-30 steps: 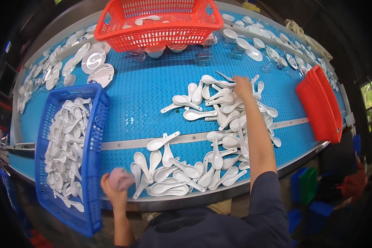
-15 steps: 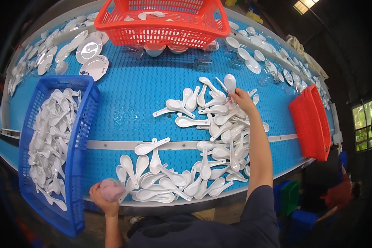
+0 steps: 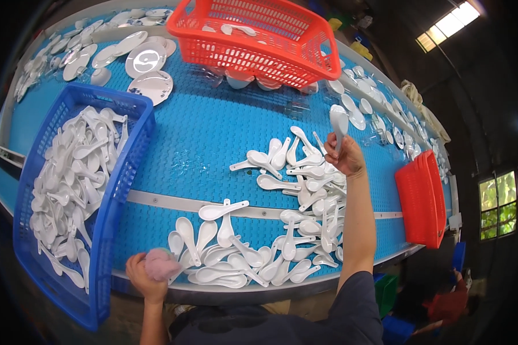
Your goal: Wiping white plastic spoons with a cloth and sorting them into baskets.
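A white soup spoon (image 3: 339,119) is gripped by its handle in my right hand (image 3: 345,154), bowl end up, above the right side of a spoon pile (image 3: 308,172). My left hand (image 3: 145,278) is closed round a wadded pink cloth (image 3: 162,264) at the near edge, beside the blue basket. More white spoons (image 3: 227,270) lie heaped along that near edge. Many spoons fill the blue basket (image 3: 112,215) at left. My right forearm hides part of the pile.
A red basket (image 3: 259,63) holding a few spoons stands at the far side over some bowls. Another red basket (image 3: 421,200) is at right. Plates (image 3: 151,86) and dishes line the far left; small dishes (image 3: 360,106) line the far right. A metal strip (image 3: 172,201) crosses the blue surface (image 3: 184,144).
My right hand has lifted the spoon away from the pile, raising it upright. My left hand keeps the pink cloth near the same spot. The whole view has shifted and tilted slightly.
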{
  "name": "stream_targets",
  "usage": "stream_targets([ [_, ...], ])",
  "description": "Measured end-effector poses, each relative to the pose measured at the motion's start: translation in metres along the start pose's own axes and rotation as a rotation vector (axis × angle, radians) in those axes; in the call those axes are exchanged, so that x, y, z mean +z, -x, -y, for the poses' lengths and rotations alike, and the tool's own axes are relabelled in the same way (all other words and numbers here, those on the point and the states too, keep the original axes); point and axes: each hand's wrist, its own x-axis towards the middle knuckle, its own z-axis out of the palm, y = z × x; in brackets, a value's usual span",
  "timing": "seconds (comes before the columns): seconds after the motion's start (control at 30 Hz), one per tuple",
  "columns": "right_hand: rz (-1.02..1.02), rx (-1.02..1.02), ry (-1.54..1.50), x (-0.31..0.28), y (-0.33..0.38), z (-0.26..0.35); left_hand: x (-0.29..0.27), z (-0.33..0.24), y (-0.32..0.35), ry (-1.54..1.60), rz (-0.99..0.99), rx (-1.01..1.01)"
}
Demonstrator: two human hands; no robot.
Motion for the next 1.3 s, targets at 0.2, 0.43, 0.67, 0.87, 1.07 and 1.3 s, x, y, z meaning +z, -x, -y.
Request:
stream_targets([
  [0.2, -0.362, -0.494, 1.049, 0.077, -0.061, -0.077, 0.007, 0.004, -0.006, 0.014, 0.01, 0.043],
  [0.43, -0.282, -0.493, 1.778, 0.145, -0.091, -0.2, 0.004, 0.004, -0.005, 0.059, -0.031, 0.052],
  [0.67, -0.364, -0.433, 1.699, 0.156, -0.049, -0.217, 0.001, 0.006, 0.003, 0.051, -0.02, 0.078],
  [0.87, -0.431, -0.715, 1.487, 0.192, 0.022, -0.204, 0.004, 0.01, 0.007, 0.112, -0.079, 0.085],
  [1.07, -0.544, -0.429, 1.255, 0.217, 0.069, -0.226, 0.0, 0.013, 0.009, 0.171, -0.135, 0.145],
  [1.3, -0.676, -0.242, 0.987, 0.204, 0.105, -0.252, -0.003, 0.007, 0.019, 0.72, -0.092, -0.188],
])
